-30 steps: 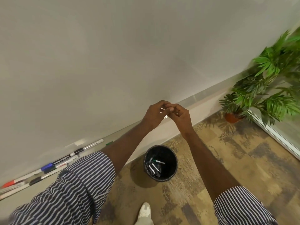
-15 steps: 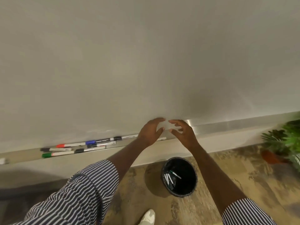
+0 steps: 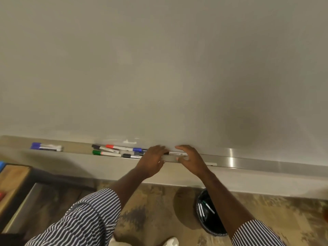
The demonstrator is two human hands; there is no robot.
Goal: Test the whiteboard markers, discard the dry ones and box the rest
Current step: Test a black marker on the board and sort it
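Note:
A white marker with a black cap (image 3: 178,153) lies in the whiteboard's metal tray (image 3: 248,161). My left hand (image 3: 153,161) reaches in from the left, its fingertips at the marker's black end. Over the white barrel arches my right hand (image 3: 192,161), fingers on the board side and thumb on the tray's lip, with a gap around the marker. Left of my hands lies a cluster of markers (image 3: 115,150) with black, red, green and blue caps. On the floor stands a black bin (image 3: 208,228) holding several discarded markers (image 3: 204,209).
Two blue-capped markers (image 3: 46,147) lie further left in the tray, and a white marker (image 3: 211,164) just right of my right hand. A wooden surface (image 3: 12,181) with blue and red items sits at the far left. The whiteboard (image 3: 159,68) fills the upper view.
The view swung left along the tray. My hands, joined on a marker a second ago, opened and dropped down to the tray around a marker lying there.

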